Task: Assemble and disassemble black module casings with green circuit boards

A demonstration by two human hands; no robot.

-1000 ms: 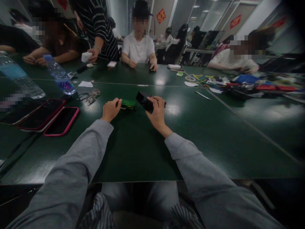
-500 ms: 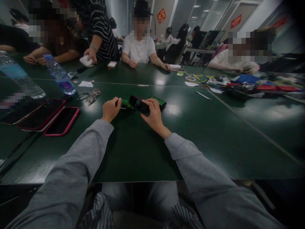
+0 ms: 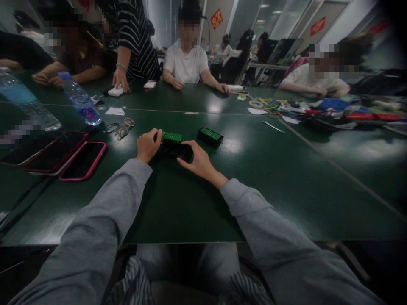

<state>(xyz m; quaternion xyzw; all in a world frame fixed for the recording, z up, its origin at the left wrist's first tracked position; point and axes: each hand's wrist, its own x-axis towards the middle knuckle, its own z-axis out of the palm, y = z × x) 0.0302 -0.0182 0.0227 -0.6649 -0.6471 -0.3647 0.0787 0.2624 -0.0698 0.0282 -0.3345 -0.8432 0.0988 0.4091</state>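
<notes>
The left hand (image 3: 148,145) was curled on the left end of a green circuit board (image 3: 171,136) lying on the dark green table (image 3: 197,203), apparently pinching it, though the grip was dim. The right hand (image 3: 197,160) held a black casing (image 3: 175,149) low against the board's near edge. A second green-topped black module (image 3: 210,136) lay just to the right, and glasses (image 3: 122,127) to the left.

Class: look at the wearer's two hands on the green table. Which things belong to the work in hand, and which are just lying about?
In hand:
left hand on the green board
right hand on the black part
black box close by

Lying about:
phones
glasses
bottle
paper
cable clutter
</notes>
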